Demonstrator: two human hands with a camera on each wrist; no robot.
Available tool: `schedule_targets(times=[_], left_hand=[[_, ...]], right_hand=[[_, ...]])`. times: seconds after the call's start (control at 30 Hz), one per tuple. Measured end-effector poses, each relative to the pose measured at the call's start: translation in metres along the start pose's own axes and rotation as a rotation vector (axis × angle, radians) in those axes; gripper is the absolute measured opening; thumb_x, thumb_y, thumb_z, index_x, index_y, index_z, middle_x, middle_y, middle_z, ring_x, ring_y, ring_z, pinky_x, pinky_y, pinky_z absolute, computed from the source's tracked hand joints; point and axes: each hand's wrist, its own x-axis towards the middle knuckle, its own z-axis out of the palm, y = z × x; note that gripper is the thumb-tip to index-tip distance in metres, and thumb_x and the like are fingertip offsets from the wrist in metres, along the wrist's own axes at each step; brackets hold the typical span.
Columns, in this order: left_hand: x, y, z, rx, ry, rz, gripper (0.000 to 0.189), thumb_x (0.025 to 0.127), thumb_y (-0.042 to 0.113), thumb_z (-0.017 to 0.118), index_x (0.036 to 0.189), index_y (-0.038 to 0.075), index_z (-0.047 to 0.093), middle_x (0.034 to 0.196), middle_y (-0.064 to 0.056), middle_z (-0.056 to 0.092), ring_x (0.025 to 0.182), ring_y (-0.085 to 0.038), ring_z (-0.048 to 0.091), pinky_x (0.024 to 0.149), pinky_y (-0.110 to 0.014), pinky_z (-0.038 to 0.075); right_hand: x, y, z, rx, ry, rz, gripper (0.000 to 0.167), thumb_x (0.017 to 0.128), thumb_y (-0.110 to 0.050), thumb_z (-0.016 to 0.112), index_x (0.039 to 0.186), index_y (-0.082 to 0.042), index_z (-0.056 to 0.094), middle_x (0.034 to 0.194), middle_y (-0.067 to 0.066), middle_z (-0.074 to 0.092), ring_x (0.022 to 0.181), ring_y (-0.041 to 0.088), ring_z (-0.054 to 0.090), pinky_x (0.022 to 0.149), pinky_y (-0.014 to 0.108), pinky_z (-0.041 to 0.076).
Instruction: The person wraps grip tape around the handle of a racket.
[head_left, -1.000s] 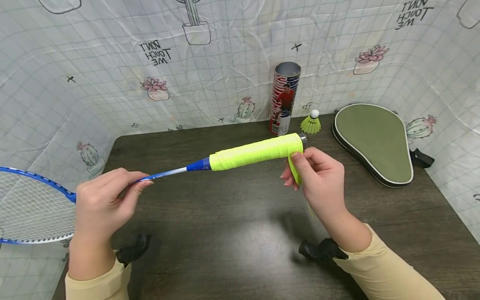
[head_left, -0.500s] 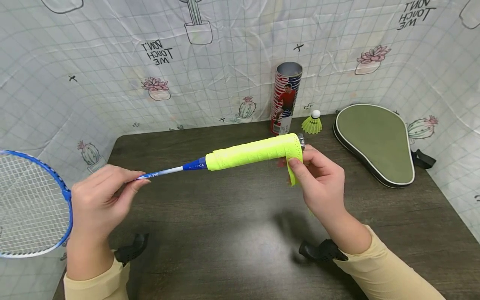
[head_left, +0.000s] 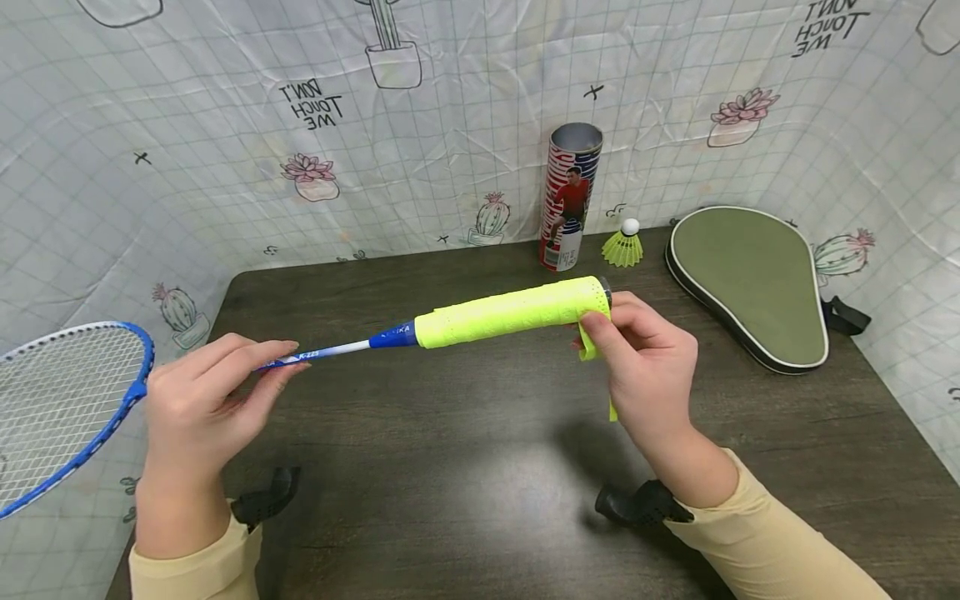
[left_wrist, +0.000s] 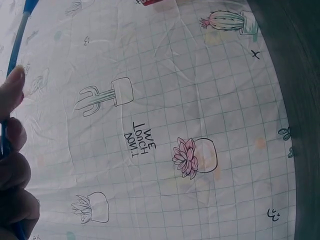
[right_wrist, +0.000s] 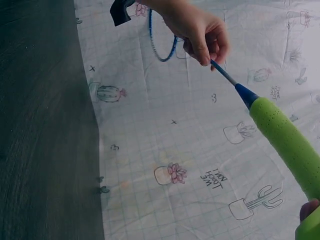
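Observation:
A blue and white badminton racket (head_left: 342,349) is held in the air above the table, its strung head at the far left and its handle toward the right. My left hand (head_left: 210,400) pinches the shaft between thumb and fingers. Bright yellow grip tape (head_left: 510,314) covers the handle in overlapping turns, up to near the dark butt end. At that end my right hand (head_left: 648,358) pinches the loose part of the tape, and a short tail dangles below it. The right wrist view shows the wrapped handle (right_wrist: 285,140) with the left hand (right_wrist: 200,37) beyond it on the shaft.
An open-topped shuttlecock tube (head_left: 572,196) stands at the back of the dark wooden table (head_left: 450,467). Beside it sits a yellow shuttlecock (head_left: 623,244). A green paddle-shaped case (head_left: 750,283) lies at the back right. Patterned cloth (head_left: 420,167) hangs behind and at both sides.
The racket has turned about its shaft, so its head shows at a different angle. The handle end sits slightly lower, and the tape's loose part under the right hand looks shorter.

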Motion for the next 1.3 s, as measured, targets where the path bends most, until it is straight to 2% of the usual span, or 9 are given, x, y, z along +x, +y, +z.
schedule_targets(times=[0.17,0.3,0.5,0.77,0.87,0.97,1.07,1.2,1.3], left_hand=[[-0.0018,-0.0013,-0.0019,-0.024,-0.008,-0.011,0.035,0.095,0.031,0.077,0.078,0.000,0.080,0.061,-0.005,0.066,0.048,-0.004,0.038,0.047,-0.015,0.025],[-0.0028,-0.0003,-0.0040,-0.031,-0.029,-0.032,0.038,0.097,0.033,0.075,0.078,0.000,0.079,0.058,-0.002,0.063,0.049,-0.002,0.033,0.048,-0.014,0.022],[-0.0016,0.0059,-0.0044,-0.026,-0.053,-0.058,0.047,0.099,0.037,0.071,0.072,-0.001,0.075,0.054,0.002,0.054,0.048,0.000,0.029,0.047,-0.012,0.020],[-0.0023,0.0060,-0.0032,-0.033,-0.105,-0.037,0.041,0.098,0.036,0.073,0.077,0.001,0.076,0.057,0.004,0.056,0.048,0.002,0.029,0.045,-0.012,0.022],[-0.0036,0.0038,-0.0046,-0.028,-0.108,-0.031,0.036,0.097,0.032,0.074,0.080,0.001,0.078,0.057,0.003,0.058,0.049,0.001,0.030,0.045,-0.013,0.022],[-0.0038,0.0019,-0.0068,-0.018,-0.112,-0.035,0.037,0.098,0.032,0.073,0.079,0.002,0.079,0.059,0.001,0.062,0.049,0.001,0.032,0.046,-0.013,0.022],[-0.0033,0.0010,-0.0067,0.019,-0.095,-0.037,0.040,0.099,0.036,0.071,0.079,0.002,0.079,0.063,-0.001,0.067,0.051,-0.003,0.040,0.049,-0.015,0.027],[-0.0035,0.0004,-0.0040,0.095,-0.047,-0.028,0.039,0.099,0.037,0.071,0.081,0.004,0.081,0.066,-0.003,0.069,0.052,-0.011,0.046,0.050,-0.021,0.030],[-0.0041,0.0001,-0.0015,0.080,-0.029,-0.016,0.037,0.099,0.035,0.072,0.082,0.003,0.082,0.063,-0.001,0.067,0.049,-0.008,0.041,0.048,-0.020,0.027]], right_hand=[[0.0000,-0.0017,-0.0008,0.060,-0.093,-0.026,0.008,0.092,0.018,0.060,0.085,0.018,0.063,0.095,0.016,0.067,0.081,0.023,0.069,0.064,0.030,0.060],[0.0012,-0.0021,-0.0010,0.072,-0.143,-0.059,0.007,0.093,0.020,0.057,0.086,0.020,0.061,0.096,0.019,0.067,0.084,0.025,0.069,0.063,0.030,0.058],[0.0015,-0.0015,-0.0024,-0.019,-0.119,-0.023,0.014,0.096,0.013,0.062,0.082,0.016,0.064,0.085,0.013,0.072,0.072,0.021,0.064,0.062,0.026,0.055],[0.0004,0.0015,-0.0040,-0.010,-0.087,0.000,0.014,0.095,0.012,0.064,0.082,0.012,0.069,0.082,0.015,0.070,0.070,0.022,0.066,0.060,0.027,0.055],[0.0005,0.0012,-0.0041,-0.002,-0.112,-0.014,0.014,0.096,0.012,0.062,0.083,0.012,0.068,0.084,0.014,0.070,0.071,0.022,0.067,0.060,0.027,0.056],[0.0007,0.0009,-0.0040,0.023,-0.164,-0.033,0.011,0.096,0.015,0.059,0.086,0.016,0.064,0.088,0.014,0.069,0.080,0.022,0.068,0.060,0.028,0.056],[0.0007,0.0011,-0.0035,0.030,-0.185,-0.029,0.010,0.096,0.016,0.057,0.087,0.018,0.062,0.089,0.014,0.070,0.084,0.023,0.067,0.060,0.028,0.056],[0.0003,0.0027,-0.0026,-0.001,-0.142,-0.006,0.013,0.096,0.015,0.059,0.085,0.017,0.065,0.084,0.013,0.071,0.078,0.022,0.067,0.059,0.027,0.055],[0.0005,0.0035,-0.0027,-0.022,-0.098,0.003,0.015,0.096,0.012,0.062,0.082,0.016,0.067,0.079,0.011,0.072,0.072,0.021,0.066,0.058,0.026,0.054]])
